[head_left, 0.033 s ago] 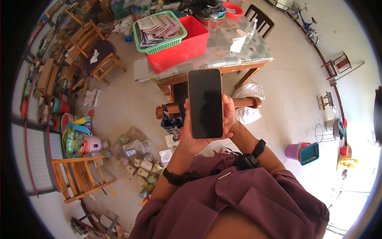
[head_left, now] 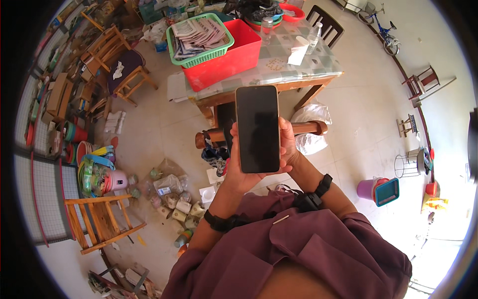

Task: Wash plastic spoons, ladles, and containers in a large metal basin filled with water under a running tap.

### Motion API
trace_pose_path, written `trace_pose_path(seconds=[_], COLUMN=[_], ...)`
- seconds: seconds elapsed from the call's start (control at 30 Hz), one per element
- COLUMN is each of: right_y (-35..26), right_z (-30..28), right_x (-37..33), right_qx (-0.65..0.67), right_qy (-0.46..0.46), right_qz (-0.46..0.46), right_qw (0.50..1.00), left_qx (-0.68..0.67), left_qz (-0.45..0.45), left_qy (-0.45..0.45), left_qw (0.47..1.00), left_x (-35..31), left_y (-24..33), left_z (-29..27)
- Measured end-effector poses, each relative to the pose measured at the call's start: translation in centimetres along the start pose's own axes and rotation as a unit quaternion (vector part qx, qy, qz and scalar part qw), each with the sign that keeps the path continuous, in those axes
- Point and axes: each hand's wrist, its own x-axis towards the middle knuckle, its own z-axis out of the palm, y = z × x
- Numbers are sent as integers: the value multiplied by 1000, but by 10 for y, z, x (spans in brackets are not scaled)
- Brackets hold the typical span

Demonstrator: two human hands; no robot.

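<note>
A black smartphone (head_left: 257, 129) with a dark screen is held upright in front of my body, in the middle of the head view. My left hand (head_left: 240, 175) grips its left side and lower edge, with the thumb along the side and fingers curled behind. On the opposite side, my right hand (head_left: 287, 145) is closed around the lower right edge. The phone covers part of both hands' fingers. Dark straps circle both wrists, and a small black device (head_left: 307, 201) sits by the right one.
Beyond the phone stands a table (head_left: 279, 74) bearing a red bin (head_left: 219, 70), a green basket (head_left: 201, 60) of papers and a plastic bottle (head_left: 313, 39). A wooden chair (head_left: 102, 222) and bagged cartons (head_left: 181, 207) are on the left; a purple bucket (head_left: 366, 190) is right.
</note>
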Motion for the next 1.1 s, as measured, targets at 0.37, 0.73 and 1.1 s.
trace_pose_path(seconds=[0.37, 0.73, 1.1], right_y=[4, 6, 2], right_z=[6, 2, 9], right_x=[-6, -9, -19], right_qx=[26, 60, 17], right_qy=[29, 37, -10], right_qz=[28, 27, -13], right_qw=[999, 997, 1000], left_qx=[51, 20, -67], left_qz=[4, -7, -80], left_qy=[62, 88, -31], left_qw=[997, 996, 994], left_x=[-7, -11, -7], left_y=[-4, -5, -9], left_z=[16, 2, -8])
